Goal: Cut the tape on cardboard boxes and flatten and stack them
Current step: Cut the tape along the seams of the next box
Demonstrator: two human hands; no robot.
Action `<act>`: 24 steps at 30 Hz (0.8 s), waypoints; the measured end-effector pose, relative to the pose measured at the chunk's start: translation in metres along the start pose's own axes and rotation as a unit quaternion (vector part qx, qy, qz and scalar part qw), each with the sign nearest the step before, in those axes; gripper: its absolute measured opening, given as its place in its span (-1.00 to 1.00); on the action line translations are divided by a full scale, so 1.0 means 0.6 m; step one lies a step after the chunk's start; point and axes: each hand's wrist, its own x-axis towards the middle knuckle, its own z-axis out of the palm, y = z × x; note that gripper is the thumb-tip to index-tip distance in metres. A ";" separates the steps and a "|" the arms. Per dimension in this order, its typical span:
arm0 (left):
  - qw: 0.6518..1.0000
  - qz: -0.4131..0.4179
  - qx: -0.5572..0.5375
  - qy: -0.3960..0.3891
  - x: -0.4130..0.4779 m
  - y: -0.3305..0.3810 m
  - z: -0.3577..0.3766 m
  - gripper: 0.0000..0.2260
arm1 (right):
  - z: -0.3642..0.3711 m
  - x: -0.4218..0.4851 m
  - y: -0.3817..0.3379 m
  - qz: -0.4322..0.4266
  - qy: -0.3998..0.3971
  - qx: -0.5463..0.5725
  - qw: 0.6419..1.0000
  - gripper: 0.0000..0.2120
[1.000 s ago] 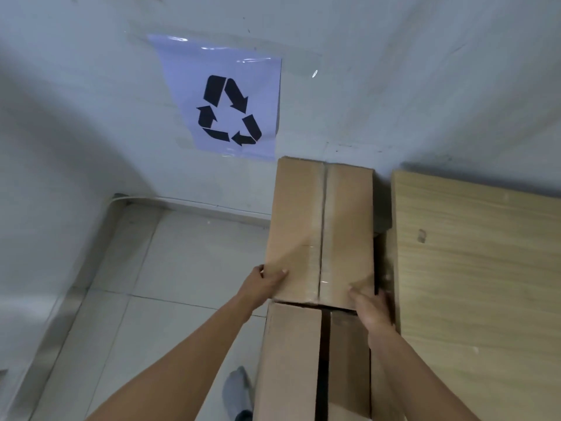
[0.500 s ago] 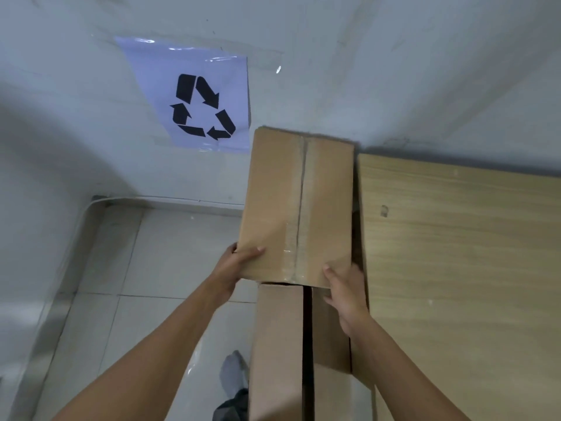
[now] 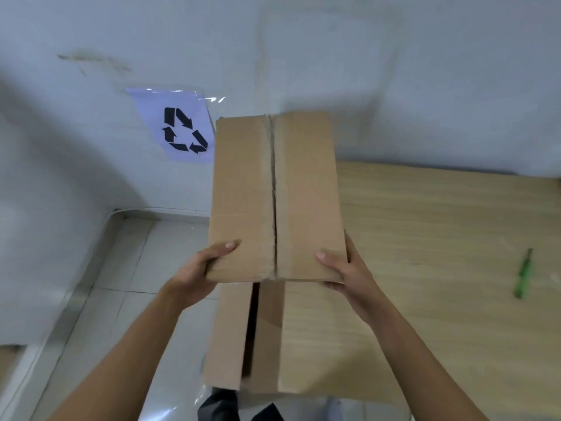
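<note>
I hold a brown cardboard box (image 3: 297,196) with a taped centre seam up in the air, in front of the wall. My left hand (image 3: 198,268) grips its near left corner, thumb on top. My right hand (image 3: 346,268) grips its near right corner, thumb on top. Below it stands a second cardboard box (image 3: 230,335) beside the table, its top flaps parted along a dark gap. A green cutter (image 3: 522,275) lies on the wooden table (image 3: 440,238) at the right.
A sheet with a black recycling symbol (image 3: 183,129) is taped to the white wall. Pale floor tiles (image 3: 121,268) run along the left, with a skirting edge at the wall.
Both hands have raised the taped box off the lower box and brought it nearer to me. The view has swung right, so the table and the green cutter now show.
</note>
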 end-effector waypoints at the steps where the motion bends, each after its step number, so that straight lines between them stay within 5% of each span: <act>1: 1.000 0.002 -0.014 -0.001 -0.008 -0.016 0.041 -0.70 | -0.041 -0.024 0.004 0.005 0.000 0.012 1.000 -0.23; 5: 0.999 -0.006 -0.016 0.027 -0.030 -0.085 0.211 -0.67 | -0.196 -0.109 0.014 0.041 0.018 0.029 0.999 -0.28; 7: 0.997 -0.010 0.027 0.074 -0.031 -0.116 0.282 -0.46 | -0.251 -0.133 0.015 -0.004 0.058 -0.104 0.993 -0.22; 9: 0.990 -0.005 0.058 0.125 -0.027 -0.142 0.342 -0.16 | -0.280 -0.149 0.010 -0.091 0.075 -0.286 0.951 -0.15; 13: 0.985 -0.004 0.065 0.160 -0.022 -0.171 0.439 -0.35 | -0.282 -0.183 0.001 -0.108 -0.052 -0.422 0.899 -0.29; 15: 0.984 0.003 0.067 0.164 -0.022 -0.174 0.469 -0.35 | -0.275 -0.191 0.002 -0.097 -0.083 -0.485 0.865 -0.16; 18: 0.982 0.002 0.074 0.176 -0.021 -0.166 0.492 -0.31 | -0.260 -0.186 0.009 -0.118 -0.022 -0.544 0.831 0.19; 24: 0.978 -0.016 0.105 0.179 -0.016 -0.157 0.485 -0.18 | -0.232 -0.156 0.036 -0.179 0.117 -0.541 0.814 0.14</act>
